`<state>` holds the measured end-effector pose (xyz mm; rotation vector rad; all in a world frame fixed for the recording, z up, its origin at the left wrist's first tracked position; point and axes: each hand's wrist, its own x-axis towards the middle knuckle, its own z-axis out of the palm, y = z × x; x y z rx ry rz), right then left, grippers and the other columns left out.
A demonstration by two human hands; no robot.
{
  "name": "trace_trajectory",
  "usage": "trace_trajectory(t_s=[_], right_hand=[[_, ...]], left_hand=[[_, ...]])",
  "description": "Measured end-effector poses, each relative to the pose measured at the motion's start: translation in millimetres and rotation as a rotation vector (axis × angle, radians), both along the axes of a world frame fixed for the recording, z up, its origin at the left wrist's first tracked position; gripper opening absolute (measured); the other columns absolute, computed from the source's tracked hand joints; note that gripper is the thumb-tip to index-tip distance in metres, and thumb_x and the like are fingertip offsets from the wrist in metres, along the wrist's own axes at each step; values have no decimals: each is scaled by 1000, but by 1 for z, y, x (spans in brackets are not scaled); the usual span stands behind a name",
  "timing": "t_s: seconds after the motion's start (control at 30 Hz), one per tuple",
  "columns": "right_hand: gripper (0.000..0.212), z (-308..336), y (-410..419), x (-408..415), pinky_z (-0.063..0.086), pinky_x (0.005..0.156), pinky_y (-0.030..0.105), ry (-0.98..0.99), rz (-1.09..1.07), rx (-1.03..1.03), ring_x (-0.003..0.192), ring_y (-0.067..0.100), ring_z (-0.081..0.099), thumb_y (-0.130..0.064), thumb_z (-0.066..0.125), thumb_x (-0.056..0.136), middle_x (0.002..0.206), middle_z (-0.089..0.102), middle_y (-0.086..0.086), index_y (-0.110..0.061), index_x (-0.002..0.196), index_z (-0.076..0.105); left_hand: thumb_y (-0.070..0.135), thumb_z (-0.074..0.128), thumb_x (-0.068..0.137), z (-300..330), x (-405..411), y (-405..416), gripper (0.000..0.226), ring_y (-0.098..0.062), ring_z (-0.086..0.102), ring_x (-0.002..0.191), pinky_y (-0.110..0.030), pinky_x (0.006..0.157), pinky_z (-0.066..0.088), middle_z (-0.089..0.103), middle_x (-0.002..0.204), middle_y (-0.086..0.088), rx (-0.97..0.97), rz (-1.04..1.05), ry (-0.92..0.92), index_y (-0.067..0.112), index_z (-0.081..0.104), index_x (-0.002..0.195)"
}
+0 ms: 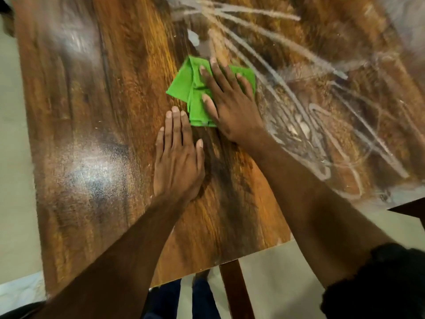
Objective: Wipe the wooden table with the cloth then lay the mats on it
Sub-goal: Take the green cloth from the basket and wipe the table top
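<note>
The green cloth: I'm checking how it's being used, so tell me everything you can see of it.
The green cloth is bright green, soft-looking fabric, folded into a loose, creased wad with layered edges showing at its near corner. It lies flat on the wooden table, about mid-table. The right hand presses down on its right part, palm flat and fingers spread. The left hand lies flat on the wood just beside its near edge; I cannot tell if its fingertips touch it. Pale smeary streaks mark the wood to its right.

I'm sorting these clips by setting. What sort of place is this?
Probably a home dining area: a wooden table on a pale floor, being wiped by hand with a green cloth.
</note>
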<state>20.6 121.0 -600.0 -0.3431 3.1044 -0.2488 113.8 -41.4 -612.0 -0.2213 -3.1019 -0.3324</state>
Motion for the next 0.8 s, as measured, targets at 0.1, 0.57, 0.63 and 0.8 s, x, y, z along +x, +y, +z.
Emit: trace_trajectory(t_s=[0.1, 0.57, 0.63, 0.8], right_hand=[[63, 3, 17, 74, 13, 133, 49, -29, -25, -2, 167, 21, -1, -48, 22, 115, 180, 0, 2, -25, 172, 8], [62, 16, 95, 140, 9, 133, 50, -138, -64, -66, 166, 15, -2, -44, 26, 114, 180, -1, -3, -27, 171, 10], [62, 12, 105, 87, 10, 132, 49, -90, -65, -36, 166, 16, 1, -47, 22, 114, 180, 3, -1, -26, 171, 12], [63, 6, 107, 39, 11, 132, 47, -61, -63, 1, 166, 19, 4, -50, 19, 114, 180, 6, 2, -24, 171, 13]], left_hand=[[34, 19, 112, 2, 0, 1, 66, -23, 1, 166, -45, 134, 14, 5, 178, -14, 3, -12, -23, 3, 8, 169], [34, 18, 111, 1, 0, 2, 67, -26, 0, 166, -47, 134, 11, 3, 178, -15, 11, -21, -40, 3, 5, 169], [34, 20, 111, 2, 0, 3, 67, -26, 1, 166, -47, 134, 12, 4, 178, -15, 17, -20, -35, 3, 6, 169], [36, 20, 111, 1, 1, 3, 66, -24, 0, 166, -46, 134, 9, 4, 179, -12, 39, -21, -37, 6, 6, 169]])
